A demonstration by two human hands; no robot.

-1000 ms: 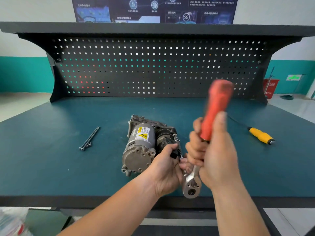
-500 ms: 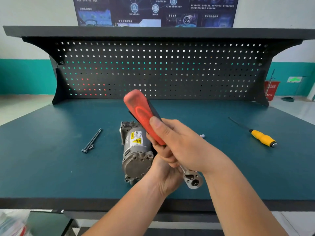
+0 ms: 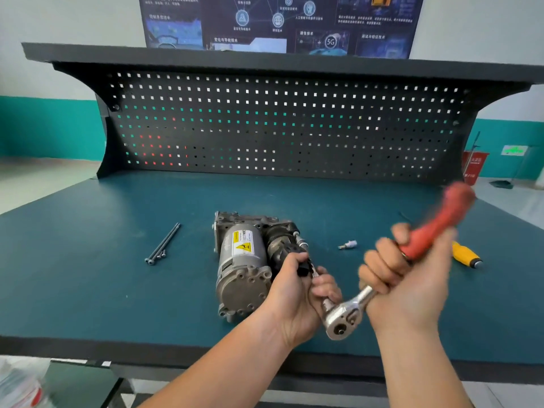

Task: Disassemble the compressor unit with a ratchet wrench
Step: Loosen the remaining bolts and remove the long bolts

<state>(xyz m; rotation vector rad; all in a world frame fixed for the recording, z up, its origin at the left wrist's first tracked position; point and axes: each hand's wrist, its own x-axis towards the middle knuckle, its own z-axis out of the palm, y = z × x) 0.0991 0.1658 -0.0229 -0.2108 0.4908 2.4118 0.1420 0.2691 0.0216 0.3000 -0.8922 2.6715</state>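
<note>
The grey metal compressor unit [image 3: 241,266] with a yellow warning label lies on the green bench top, its round end cap toward me. My left hand [image 3: 297,298] grips its black right side and the extension bar at the wrench head. My right hand [image 3: 409,278] holds the ratchet wrench [image 3: 347,316] by its red handle, which points up and to the right and is blurred by motion. The chrome wrench head sits just right of my left hand, near the bench's front edge.
Two long bolts [image 3: 163,244] lie left of the compressor. A small socket bit [image 3: 348,245] rests to its right. A yellow-handled screwdriver [image 3: 465,256] lies farther right, partly behind my right hand. A black pegboard [image 3: 279,128] closes the back of the bench.
The red handle has swung from pointing up-left over the compressor to pointing up-right. The socket bit, hidden before, is in sight. My left hand stays on the compressor.
</note>
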